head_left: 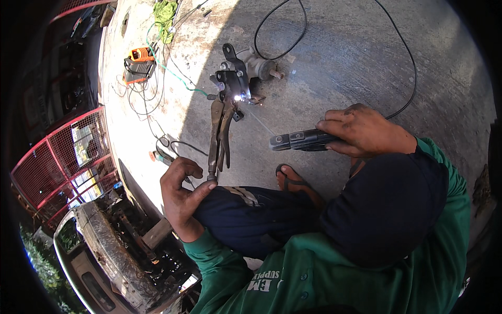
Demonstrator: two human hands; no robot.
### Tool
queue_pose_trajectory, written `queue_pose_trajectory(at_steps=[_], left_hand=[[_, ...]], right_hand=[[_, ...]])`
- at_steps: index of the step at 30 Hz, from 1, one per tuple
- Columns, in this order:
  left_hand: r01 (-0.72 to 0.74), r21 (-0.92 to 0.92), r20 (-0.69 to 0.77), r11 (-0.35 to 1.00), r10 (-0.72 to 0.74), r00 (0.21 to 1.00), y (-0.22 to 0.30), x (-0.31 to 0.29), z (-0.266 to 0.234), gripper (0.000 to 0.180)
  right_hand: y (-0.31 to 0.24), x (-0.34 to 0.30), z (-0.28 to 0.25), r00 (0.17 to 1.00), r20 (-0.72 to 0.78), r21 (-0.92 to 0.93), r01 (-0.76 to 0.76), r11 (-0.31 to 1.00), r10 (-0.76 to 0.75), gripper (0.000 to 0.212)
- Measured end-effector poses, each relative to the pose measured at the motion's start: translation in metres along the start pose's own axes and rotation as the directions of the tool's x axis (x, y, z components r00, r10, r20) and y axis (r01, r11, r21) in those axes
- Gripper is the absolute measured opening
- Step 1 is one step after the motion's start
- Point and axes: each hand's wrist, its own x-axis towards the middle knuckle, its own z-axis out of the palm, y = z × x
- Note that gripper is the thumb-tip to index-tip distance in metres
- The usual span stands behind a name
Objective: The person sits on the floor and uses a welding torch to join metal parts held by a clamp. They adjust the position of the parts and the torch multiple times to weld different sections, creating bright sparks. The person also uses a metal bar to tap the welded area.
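1. Black metal bracket (238,78) sits on the concrete floor (334,78), a bit above centre of the frame, with a bright welding spark (238,98) at its lower edge. Glare hides the exact spot there.
2. Right behind it is a greyish cylindrical part (261,68); can't tell if they're joined.
3. Upper left has an orange and black box (139,67) in a tangle of thin wires, plus a yellow-green cloth (165,21) at the top. A green wire (175,75) runs down toward the bracket.
4. Black cable (415,68) loops across the upper right to the right hand.
5. Far left: red mesh panels (68,162), with a stripped vehicle body (99,251) below.
6. What's in the way: locking pliers (215,136) stick up against the bracket's lower left, and the navy right knee (387,209) blocks some floor lower right.
7. Bracket's above and right of the left hand (183,188), which is pinching the pliers' end.
8. It's up and left of the right hand (361,131), wrapped round a black electrode holder (303,140), its thin rod (260,121) pointing bracketward.
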Motion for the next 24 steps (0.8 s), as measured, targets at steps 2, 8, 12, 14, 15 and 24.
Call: queue_pose_trajectory(at_steps=[2, 8, 12, 14, 15, 24], left_hand=[[-0.002, 0.002, 0.003, 1.000, 0.002, 1.000, 0.0001, 0.0005, -0.0001, 0.047], [-0.002, 0.005, 0.004, 1.000, 0.002, 1.000, -0.0005, 0.0006, -0.0003, 0.048], [-0.010, 0.005, 0.000, 1.000, 0.010, 1.000, -0.0011, 0.0010, 0.0000, 0.048], [-0.005, 0.002, -0.002, 1.000, 0.005, 1.000, -0.0010, 0.0008, -0.0001, 0.048], [0.001, -0.001, -0.003, 1.000, -0.001, 1.000, -0.0005, 0.0008, -0.0002, 0.049], [-0.004, -0.012, 0.001, 1.000, 0.004, 1.000, -0.0025, 0.0010, -0.0004, 0.049]], right_hand=[[0.0009, -0.0006, 0.0017, 1.000, -0.013, -0.007, 0.005, 1.000, -0.005, 0.037], [-0.0014, 0.0010, -0.0008, 1.000, 0.012, -0.010, -0.017, 1.000, 0.017, 0.038], [0.0002, 0.0018, 0.0026, 1.000, -0.007, -0.012, 0.000, 1.000, 0.000, 0.039], [0.0001, 0.0021, 0.0033, 1.000, -0.023, -0.022, 0.011, 1.000, -0.011, 0.039], [-0.0007, 0.0021, 0.0034, 0.999, -0.029, -0.031, 0.013, 0.999, -0.014, 0.039], [0.0019, 0.0026, 0.0066, 0.997, -0.063, -0.035, 0.045, 0.998, -0.047, 0.040]])
